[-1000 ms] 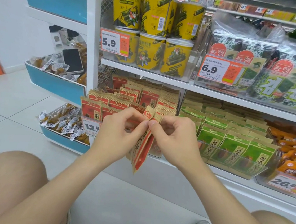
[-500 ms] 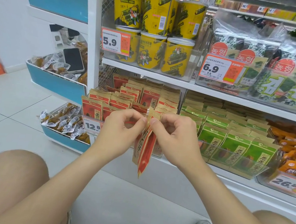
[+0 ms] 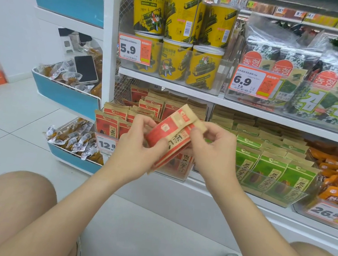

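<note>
Hands, left hand [image 3: 135, 155] and right hand [image 3: 213, 152], both grip tilted red packets [image 3: 171, 136].

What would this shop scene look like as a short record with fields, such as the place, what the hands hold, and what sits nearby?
Place: shop shelf stocked with snacks
Held thing: red packets, a small bundle, tilted in front of the shelf
Left hand: grips the bundle's lower part, thumb on its front
Right hand: pinches its upper end
Behind: matching packets standing in a clear bin
Right of them: green packets
Above: yellow tubs, price tag reading 5.9
</note>
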`<control>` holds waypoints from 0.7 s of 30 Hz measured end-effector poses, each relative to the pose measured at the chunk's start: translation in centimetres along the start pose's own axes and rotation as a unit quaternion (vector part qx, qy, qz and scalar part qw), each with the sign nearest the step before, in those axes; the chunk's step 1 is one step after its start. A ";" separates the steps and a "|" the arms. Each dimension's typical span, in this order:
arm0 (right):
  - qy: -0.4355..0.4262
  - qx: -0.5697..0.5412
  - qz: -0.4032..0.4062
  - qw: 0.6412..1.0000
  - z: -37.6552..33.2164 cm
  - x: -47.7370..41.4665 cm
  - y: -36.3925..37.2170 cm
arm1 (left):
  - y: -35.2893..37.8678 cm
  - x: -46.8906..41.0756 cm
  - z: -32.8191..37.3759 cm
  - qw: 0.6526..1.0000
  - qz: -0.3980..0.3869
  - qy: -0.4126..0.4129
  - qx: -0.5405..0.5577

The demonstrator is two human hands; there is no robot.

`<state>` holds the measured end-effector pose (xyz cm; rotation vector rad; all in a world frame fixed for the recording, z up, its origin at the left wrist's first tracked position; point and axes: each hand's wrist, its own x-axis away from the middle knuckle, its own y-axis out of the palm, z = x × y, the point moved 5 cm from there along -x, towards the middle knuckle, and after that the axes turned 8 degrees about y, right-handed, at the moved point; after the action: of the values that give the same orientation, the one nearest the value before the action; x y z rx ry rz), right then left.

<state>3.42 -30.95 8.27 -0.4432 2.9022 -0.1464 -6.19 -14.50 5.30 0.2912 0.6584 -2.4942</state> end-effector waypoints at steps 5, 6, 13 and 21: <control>0.165 -0.246 -0.014 0.955 0.7 0.0 0.2 | -1.1 -0.3 -0.6 0.960 0.119 -0.103 0.230; 0.172 -0.254 -0.029 0.951 0.8 0.0 0.4 | -1.2 -0.4 -0.4 0.938 0.125 -0.110 0.305; -0.103 0.228 -0.036 0.968 0.5 1.0 1.0 | -2.6 0.1 1.4 0.968 0.153 0.008 0.200; -0.275 0.212 -0.008 0.938 -0.6 2.0 1.6 | -0.6 0.6 1.7 0.985 0.028 0.071 0.157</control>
<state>0.96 -29.98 8.27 -0.3578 2.2335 -0.5432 -7.14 -15.15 6.82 0.6008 0.3015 -2.5350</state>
